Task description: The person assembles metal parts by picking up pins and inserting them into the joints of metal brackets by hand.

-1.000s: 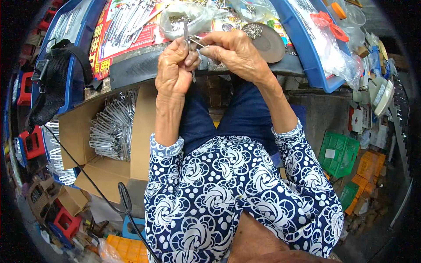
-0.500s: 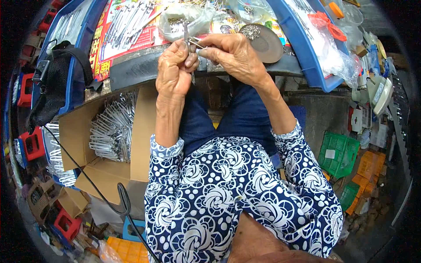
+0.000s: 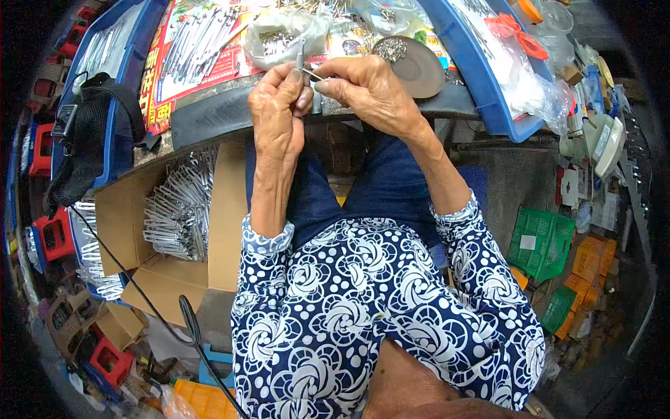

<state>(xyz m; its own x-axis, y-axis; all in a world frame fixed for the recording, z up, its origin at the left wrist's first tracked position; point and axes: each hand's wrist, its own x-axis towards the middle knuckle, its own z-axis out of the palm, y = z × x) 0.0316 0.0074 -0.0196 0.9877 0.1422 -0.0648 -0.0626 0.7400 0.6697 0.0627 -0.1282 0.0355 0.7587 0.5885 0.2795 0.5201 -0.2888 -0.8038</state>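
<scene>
My left hand (image 3: 274, 105) is closed around a slim silver metal bar (image 3: 300, 57), held upright above the table's front edge. Between thumb and forefinger of my right hand (image 3: 377, 94) is a thin metal pin (image 3: 312, 75), its tip meeting the bar beside my left fingertips. My fingers partly cover where the two pieces touch. Just beyond my hands lies a clear plastic bag (image 3: 269, 43) of small metal parts. To the right, a round grey dish (image 3: 422, 73) carries a small heap of shiny bits (image 3: 391, 49).
Long metal strips (image 3: 199, 35) lie on red printed paper at the left. Blue trays (image 3: 499, 115) flank the work surface, the left one with a black strap bag (image 3: 87, 140). Below left stands an open cardboard box (image 3: 223, 223) of metal pieces (image 3: 178, 209). A green crate (image 3: 541, 244) sits on the floor.
The bar and both hands have shifted slightly, and the pin now sits closer against the bar. Both hands keep their hold.
</scene>
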